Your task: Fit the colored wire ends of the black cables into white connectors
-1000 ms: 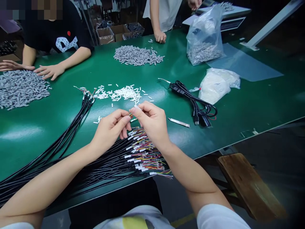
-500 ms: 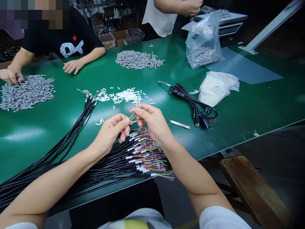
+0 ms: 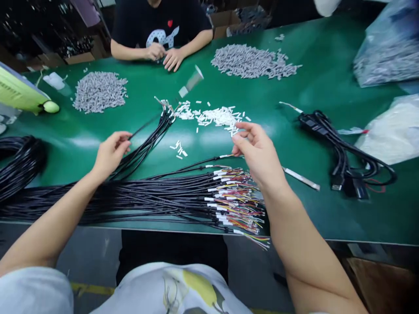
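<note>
My left hand (image 3: 110,151) pinches one black cable (image 3: 147,124) from a group that runs up to the white sleeve pieces (image 3: 214,117). My right hand (image 3: 258,153) hovers with fingers apart just below those white pieces and holds nothing. A single cable end (image 3: 225,156) lies by its thumb. Between my arms lies a flat bundle of black cables (image 3: 157,198) with white sleeves and coloured wire ends (image 3: 237,196) near the table's front edge.
Two piles of grey parts (image 3: 98,89) (image 3: 253,61) lie farther back. A co-worker's hands (image 3: 163,54) rest at the far edge. A black USB lead (image 3: 343,152), a metal strip (image 3: 301,178) and plastic bags (image 3: 389,131) lie right; coiled cables (image 3: 18,161) lie left.
My hands have parted. The left went left and took hold of a black cable; the right let go of the wires and opened near the white pieces. The view swung left.
</note>
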Demonstrator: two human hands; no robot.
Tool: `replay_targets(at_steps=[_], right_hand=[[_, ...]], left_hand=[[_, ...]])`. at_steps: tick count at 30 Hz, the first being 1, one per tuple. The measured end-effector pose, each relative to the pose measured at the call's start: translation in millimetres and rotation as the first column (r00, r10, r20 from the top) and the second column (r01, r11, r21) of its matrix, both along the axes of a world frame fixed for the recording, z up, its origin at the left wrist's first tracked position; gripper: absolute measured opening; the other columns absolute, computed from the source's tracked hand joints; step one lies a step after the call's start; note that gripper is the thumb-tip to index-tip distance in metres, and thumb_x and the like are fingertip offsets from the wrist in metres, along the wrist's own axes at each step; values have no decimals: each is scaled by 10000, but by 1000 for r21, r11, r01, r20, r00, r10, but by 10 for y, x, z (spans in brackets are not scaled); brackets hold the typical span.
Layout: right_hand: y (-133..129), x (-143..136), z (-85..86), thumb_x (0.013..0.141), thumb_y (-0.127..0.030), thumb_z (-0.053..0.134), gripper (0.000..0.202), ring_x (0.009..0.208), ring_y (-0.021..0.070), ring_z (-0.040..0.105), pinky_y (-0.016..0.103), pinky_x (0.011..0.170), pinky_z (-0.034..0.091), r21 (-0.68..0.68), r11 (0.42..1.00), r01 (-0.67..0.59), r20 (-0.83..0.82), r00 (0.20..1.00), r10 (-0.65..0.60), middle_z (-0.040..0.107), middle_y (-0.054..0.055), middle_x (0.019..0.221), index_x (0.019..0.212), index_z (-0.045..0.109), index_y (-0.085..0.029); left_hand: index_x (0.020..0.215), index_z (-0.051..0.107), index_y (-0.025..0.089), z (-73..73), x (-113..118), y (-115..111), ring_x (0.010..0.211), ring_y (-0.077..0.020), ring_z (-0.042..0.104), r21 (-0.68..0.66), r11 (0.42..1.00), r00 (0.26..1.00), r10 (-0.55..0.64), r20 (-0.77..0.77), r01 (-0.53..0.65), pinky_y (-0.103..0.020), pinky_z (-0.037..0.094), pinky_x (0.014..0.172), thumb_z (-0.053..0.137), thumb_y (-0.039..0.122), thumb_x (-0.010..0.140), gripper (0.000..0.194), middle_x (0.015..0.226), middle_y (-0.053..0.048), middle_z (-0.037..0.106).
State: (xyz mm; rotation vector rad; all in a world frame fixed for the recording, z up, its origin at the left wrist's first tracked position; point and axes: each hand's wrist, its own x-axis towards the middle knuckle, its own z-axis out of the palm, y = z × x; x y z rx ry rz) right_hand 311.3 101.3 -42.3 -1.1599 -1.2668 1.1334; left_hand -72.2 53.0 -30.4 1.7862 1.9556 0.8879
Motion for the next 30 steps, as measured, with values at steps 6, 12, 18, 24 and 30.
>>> replay_targets(at_steps=[6,12,18,24,30], right_hand=[[9,-50,-108,841,-242,638,123,612,123,544,316,662,444,-97,989,-112,293,946,137,574,-21,653,904,733,-196],[20,-57,-176,840,-292,652,151,642,154,587,330,687,441,-133,979,-154,422,885,196,624,-6,686,940,749,-233],[-51,-31,14,873,-264,625,156,669,144,590,322,720,452,-100,986,-131,442,882,162,632,3,714,965,740,-211],[-429,-192,425,962,-360,551,280,700,124,679,271,682,525,-316,547,-775,239,493,836,758,30,891,1071,753,-198],[-475,-567,157,976,-381,555,480,707,103,624,243,607,513,-404,670,-623,235,638,734,705,105,1182,1406,568,-166]], left_hand=[[1142,670,160,-262,-175,249,947,-213,589,-89,996,986,-24,-163,9,-354,454,928,625,242,872,286,1042,-84,670],[1187,676,168,-142,-178,-74,1037,-246,598,-64,983,944,-182,-274,171,-399,452,980,601,311,916,316,1130,-105,670],[1019,730,223,19,-70,-453,991,-220,656,-402,738,782,-618,-81,542,-330,470,910,514,448,965,316,1027,-47,721],[886,624,207,64,-64,-490,778,-189,537,-324,885,941,-330,70,334,-310,449,752,514,500,917,315,858,-16,617],[736,637,213,183,-187,-539,747,-156,503,-375,819,889,-324,323,435,-251,408,693,625,457,858,273,777,9,594]])
